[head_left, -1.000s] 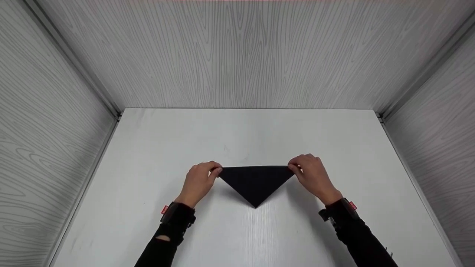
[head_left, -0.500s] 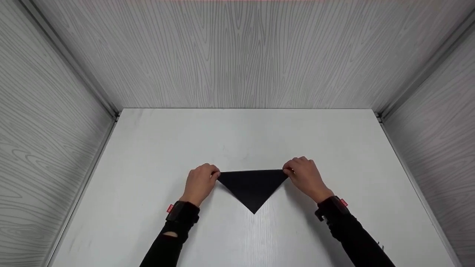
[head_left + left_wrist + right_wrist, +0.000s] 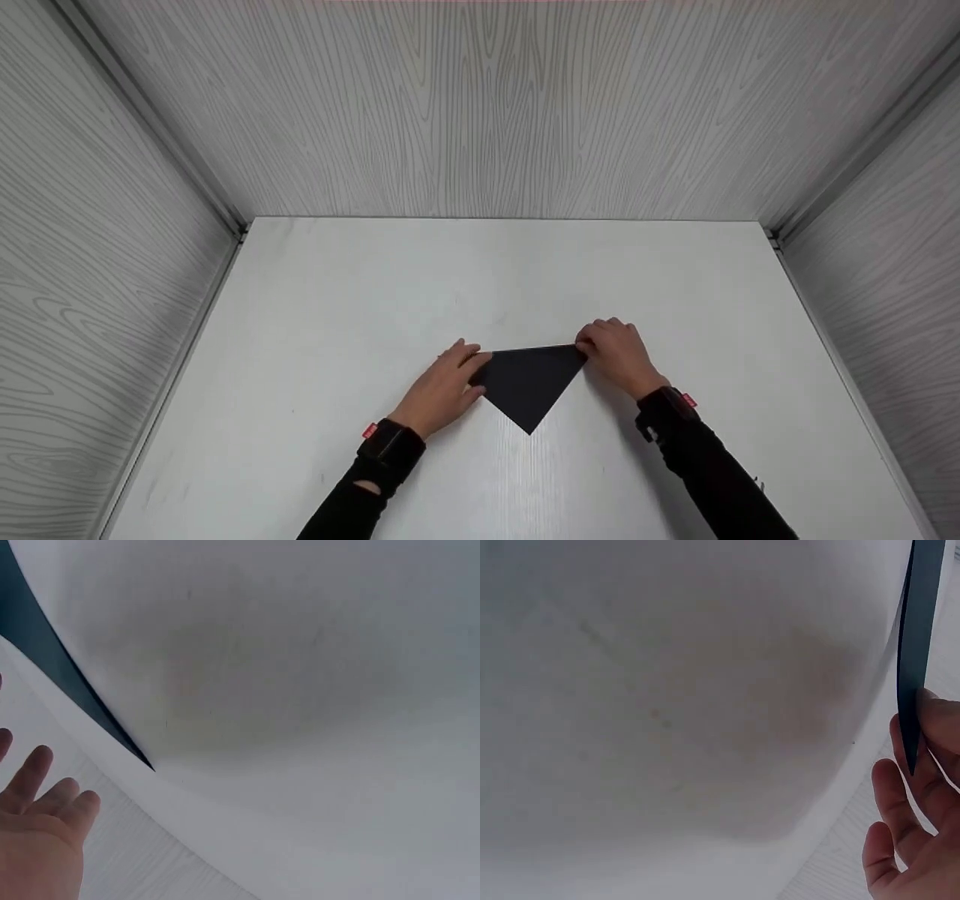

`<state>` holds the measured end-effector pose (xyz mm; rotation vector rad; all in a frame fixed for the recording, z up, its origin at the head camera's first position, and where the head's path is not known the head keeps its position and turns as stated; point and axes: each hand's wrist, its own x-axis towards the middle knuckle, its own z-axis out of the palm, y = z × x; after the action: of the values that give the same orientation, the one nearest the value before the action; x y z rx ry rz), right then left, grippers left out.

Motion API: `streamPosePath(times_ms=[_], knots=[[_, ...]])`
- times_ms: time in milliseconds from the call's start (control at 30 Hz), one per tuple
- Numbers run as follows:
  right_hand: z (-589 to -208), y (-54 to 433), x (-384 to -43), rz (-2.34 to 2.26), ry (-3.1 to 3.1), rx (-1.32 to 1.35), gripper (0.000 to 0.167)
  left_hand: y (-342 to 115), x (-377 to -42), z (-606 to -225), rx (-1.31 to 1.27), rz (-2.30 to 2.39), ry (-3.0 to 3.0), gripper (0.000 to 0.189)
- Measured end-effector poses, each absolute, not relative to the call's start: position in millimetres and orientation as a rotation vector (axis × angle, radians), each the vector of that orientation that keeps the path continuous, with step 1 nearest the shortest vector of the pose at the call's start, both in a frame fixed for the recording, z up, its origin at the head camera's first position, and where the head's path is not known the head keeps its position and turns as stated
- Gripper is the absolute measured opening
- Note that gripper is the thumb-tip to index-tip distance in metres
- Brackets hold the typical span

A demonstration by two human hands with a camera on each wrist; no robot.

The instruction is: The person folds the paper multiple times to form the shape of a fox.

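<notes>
The desk is enclosed by a pale wood-grained back wall (image 3: pixel 487 105), a left wall (image 3: pixel 82 285) and a right wall (image 3: pixel 892 210), with grey trim at the corners. The desk (image 3: pixel 337 292) itself is white, lightly scuffed and faintly glossy; thin sheets would probably be slid across it easily.

Near the middle of the desk, between the hands, a dark triangular sheet (image 3: pixel 531 386) is seen, its long edge set at the far side and one point aimed at the person. Whether any of it is touched by the desk cannot be told. It is judged to be paper or thin card, perhaps folded: very light, slightly springy, easily creased and torn. It would best be taken at the ends of the long edge, with a gentle pinch, so that the flat middle is not buckled.

The sheet's left end is overlapped by the left hand (image 3: pixel 442 386), whose fingers are spread and extended; in the left wrist view a free corner is seen apart from them. The right corner is pinched between thumb and fingers of the right hand (image 3: pixel 621 360). On each wrist a black band is worn, the left one marked by a small red tab (image 3: pixel 370 430).
</notes>
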<state>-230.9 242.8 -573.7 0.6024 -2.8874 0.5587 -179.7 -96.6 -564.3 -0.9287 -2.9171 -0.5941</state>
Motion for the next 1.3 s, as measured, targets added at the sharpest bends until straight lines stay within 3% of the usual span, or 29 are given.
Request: streamPosePath(times_ms=[300,600,967,1100,1300], knots=[[-582.3,251.4,-235.6,0.706,-2.947,0.576,0.006,-79.7,-179.0,-574.8,-1.165,-0.549,-2.979,0.058],[-585.5,257.4,-237.5,0.743,-2.899,0.625,0.005,-76.2,-181.7,-577.8,-1.102,-0.596,-3.091,0.059],[-582.7,240.2,-220.8,0.642,-2.798,0.881,0.017,-75.8,-179.6,-579.9,-1.014,-0.732,-3.128,0.057],[-576.7,226.9,-206.2,0.613,-2.921,0.994,0.031,-76.3,-180.8,-580.0,-1.01,-0.747,-3.127,0.057],[-570.8,212.0,-187.6,0.524,-3.115,1.061,0.069,-76.2,-180.9,-579.6,-1.013,-0.742,-3.138,0.057]])
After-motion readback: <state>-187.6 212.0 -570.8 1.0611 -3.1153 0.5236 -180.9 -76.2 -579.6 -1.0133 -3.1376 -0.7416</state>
